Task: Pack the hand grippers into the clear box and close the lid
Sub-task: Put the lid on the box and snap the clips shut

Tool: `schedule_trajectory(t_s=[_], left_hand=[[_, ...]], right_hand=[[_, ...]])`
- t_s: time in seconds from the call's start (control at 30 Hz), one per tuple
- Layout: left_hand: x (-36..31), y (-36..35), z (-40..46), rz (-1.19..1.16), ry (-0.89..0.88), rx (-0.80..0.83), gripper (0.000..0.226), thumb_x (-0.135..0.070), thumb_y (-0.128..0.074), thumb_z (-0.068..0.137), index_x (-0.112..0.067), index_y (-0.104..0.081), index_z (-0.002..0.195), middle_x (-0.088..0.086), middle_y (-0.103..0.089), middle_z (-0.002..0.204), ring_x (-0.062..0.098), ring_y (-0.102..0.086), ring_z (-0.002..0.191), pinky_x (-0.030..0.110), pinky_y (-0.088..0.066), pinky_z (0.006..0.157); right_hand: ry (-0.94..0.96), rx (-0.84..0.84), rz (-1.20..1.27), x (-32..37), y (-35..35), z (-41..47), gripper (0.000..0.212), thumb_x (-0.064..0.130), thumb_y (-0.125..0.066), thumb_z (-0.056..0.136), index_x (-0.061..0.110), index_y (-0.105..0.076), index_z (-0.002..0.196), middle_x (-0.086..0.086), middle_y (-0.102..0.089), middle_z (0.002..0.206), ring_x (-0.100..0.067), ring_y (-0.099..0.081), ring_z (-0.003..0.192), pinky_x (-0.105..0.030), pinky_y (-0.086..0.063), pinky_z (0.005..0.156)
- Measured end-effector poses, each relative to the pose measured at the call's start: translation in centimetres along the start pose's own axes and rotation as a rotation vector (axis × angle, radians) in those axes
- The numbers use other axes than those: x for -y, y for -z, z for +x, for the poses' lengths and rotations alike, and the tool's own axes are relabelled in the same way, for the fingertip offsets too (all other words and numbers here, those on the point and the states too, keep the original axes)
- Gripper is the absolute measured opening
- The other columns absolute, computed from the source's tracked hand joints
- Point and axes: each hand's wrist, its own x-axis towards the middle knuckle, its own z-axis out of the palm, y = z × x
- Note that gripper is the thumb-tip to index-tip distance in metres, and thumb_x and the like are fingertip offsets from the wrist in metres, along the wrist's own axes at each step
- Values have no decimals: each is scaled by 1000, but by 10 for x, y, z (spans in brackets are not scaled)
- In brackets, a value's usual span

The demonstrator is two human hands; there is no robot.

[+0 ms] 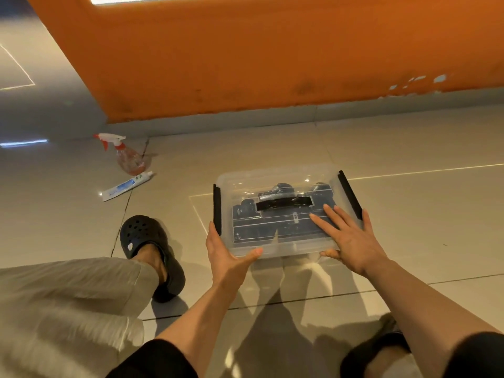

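Observation:
The clear box [245, 184] sits on the tiled floor in front of me with its clear lid [321, 177] on top. Black hand grippers [261, 230] show through the plastic inside. The lid has a black handle [283, 203] in the middle and black latches on the left [217, 211] and right [350, 195] sides. My left hand [226, 257] holds the box's near left corner, thumb along the front edge. My right hand [346, 238] lies flat on the lid's near right part, fingers straight.
A spray bottle [125, 154] with a red and white head lies on the floor at the left, a toothpaste tube [125, 186] beside it. My foot in a black clog [151, 246] is left of the box. An orange wall [272, 55] rises behind.

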Motion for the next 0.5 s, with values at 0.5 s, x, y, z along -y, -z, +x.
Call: schedule_trajectory(t_s=[0.5], left_hand=[[-100,36,-32,262,111,261,61,-15,-70,83,-9,-41,136,12,-49,135,30,-49,122,39,-42,104]], right_hand=[[-84,140,107,40,60,-46,76,50,-49,92,32,-4,151,0,-9,160,-22,-6,147,-60,-2,113]])
